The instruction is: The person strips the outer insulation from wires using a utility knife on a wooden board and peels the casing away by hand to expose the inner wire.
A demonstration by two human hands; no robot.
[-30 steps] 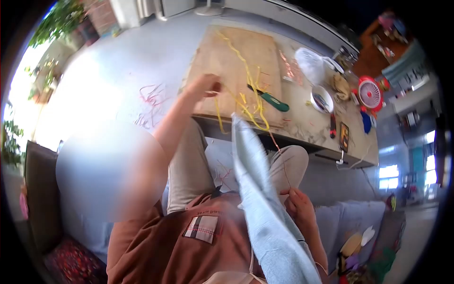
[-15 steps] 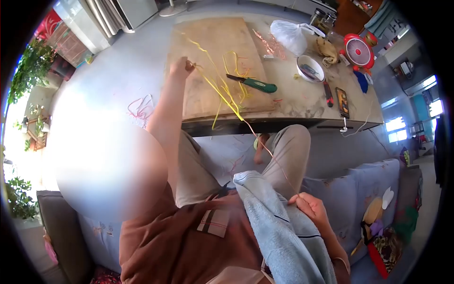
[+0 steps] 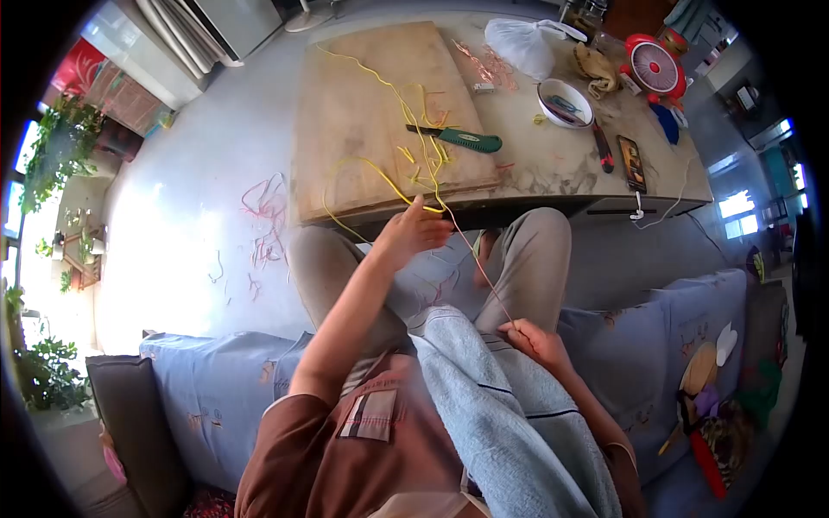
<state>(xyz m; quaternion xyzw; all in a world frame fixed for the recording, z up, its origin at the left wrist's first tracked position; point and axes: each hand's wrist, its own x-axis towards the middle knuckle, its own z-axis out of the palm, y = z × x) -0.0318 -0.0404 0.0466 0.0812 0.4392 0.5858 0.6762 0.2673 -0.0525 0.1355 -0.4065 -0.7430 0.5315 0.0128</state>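
Ctr: L hand (image 3: 419, 231), fingers apart, nr curved yellow wire (image 3: 389, 179); lower R: R hand (image 3: 537, 342) clamped on thin copper strand (image 3: 480, 272).

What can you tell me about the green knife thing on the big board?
The green knife has a chunky handle, probably plastic, with a pale marking, and a narrow, dark blade end. It lies flat on the board, blade pointing left in the picture, handle reaching the board's right edge. Yellow wire crosses the blade end; I can't tell whether they touch. Neither the left hand nor the right hand holds it.
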